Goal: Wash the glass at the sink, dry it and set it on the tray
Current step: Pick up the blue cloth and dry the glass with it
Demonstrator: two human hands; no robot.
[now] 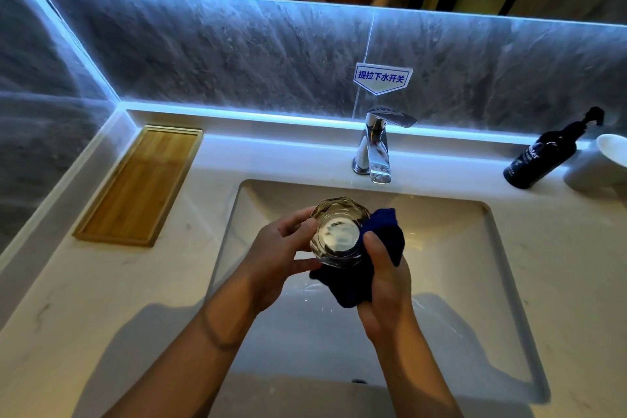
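Observation:
Over the white sink basin (451,248) I hold a clear faceted glass (339,231), its thick base turned toward me. My left hand (278,254) grips the glass from the left with fingers and thumb. My right hand (386,285) presses a dark blue cloth (380,248) against the glass's right and lower side. The wooden tray (142,183) lies on the counter to the left of the basin, with nothing on it. No water runs from the chrome faucet (375,149).
A black pump bottle (543,154) and a white dish (607,153) stand at the back right of the counter. A blue-and-white sign (381,77) is stuck on the grey stone wall above the faucet. A lit mirror hangs above.

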